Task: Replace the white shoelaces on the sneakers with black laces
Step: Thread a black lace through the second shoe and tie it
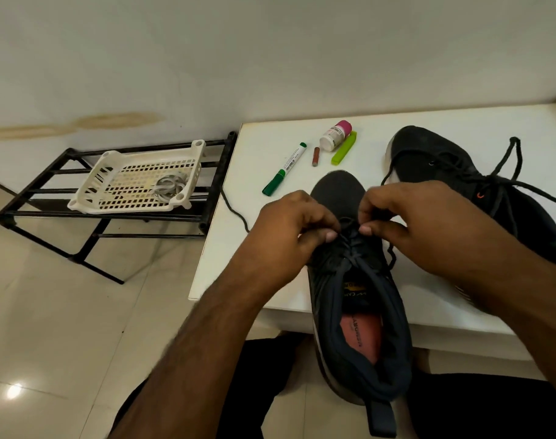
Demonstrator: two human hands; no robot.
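Observation:
A dark sneaker (359, 312) lies on the white table (302, 153) with its heel hanging over the near edge. Over its eyelets, my left hand (289, 229) and my right hand (409, 223) both pinch the black lace (349, 231). One loose end of that lace (235, 210) trails off the table's left edge. A second dark sneaker (460, 185) lies at the right with a black lace (507, 166) threaded and its ends loose. The white laces (170, 186) lie coiled in a white basket (137, 182).
The basket sits on a black metal rack (112, 217) left of the table, against the wall. On the table's far part lie a green marker (284, 169), a small brown tube (316, 156), a white bottle with a pink cap (335, 136) and a lime-green clip (343, 147).

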